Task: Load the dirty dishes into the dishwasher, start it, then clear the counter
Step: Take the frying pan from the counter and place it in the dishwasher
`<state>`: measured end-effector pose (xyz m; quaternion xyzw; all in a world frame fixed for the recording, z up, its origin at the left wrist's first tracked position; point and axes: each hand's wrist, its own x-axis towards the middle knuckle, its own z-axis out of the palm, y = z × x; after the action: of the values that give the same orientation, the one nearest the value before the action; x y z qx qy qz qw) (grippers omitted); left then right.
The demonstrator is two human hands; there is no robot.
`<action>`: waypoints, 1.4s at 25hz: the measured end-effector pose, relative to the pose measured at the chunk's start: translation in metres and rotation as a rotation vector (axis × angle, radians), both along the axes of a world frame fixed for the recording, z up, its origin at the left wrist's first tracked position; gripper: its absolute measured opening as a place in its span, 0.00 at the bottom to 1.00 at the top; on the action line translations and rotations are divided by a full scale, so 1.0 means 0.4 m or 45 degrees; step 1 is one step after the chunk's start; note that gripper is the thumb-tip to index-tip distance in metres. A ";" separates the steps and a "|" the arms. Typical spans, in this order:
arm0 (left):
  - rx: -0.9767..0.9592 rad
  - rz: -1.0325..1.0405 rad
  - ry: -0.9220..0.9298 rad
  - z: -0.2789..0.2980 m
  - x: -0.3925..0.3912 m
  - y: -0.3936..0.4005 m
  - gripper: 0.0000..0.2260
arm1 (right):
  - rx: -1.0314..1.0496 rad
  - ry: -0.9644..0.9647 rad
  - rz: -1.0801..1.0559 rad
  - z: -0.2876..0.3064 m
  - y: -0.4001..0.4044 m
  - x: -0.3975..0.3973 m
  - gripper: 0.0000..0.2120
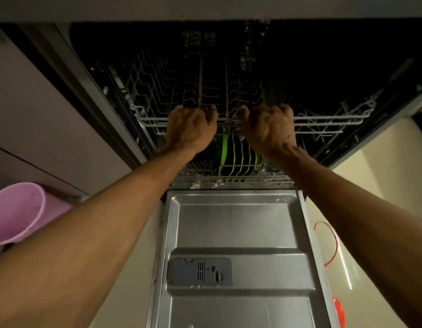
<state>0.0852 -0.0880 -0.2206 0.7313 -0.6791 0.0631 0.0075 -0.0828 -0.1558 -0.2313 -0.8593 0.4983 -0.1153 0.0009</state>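
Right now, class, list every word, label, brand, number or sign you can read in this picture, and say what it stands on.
None can be read as text.
Detergent dispenser on the open dishwasher door: small raised marks beside its round cap, too small to read.
Upper rack, gripped by left hand and right hand: no lettering visible.

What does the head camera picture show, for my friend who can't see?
Both hands, left hand and right hand, grip the front rail of the grey wire upper rack of an open dishwasher. Green plates stand below, above the lowered steel door.
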 end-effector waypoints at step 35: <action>0.932 0.429 0.875 0.159 -0.382 0.928 0.26 | 1.090 0.350 -0.057 0.194 0.956 -0.393 0.26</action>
<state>-0.0675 0.2831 -0.1571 0.7636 -0.4880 -0.4211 -0.0364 -0.2400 0.2267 -0.1538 -0.7779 0.5151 0.2165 0.2876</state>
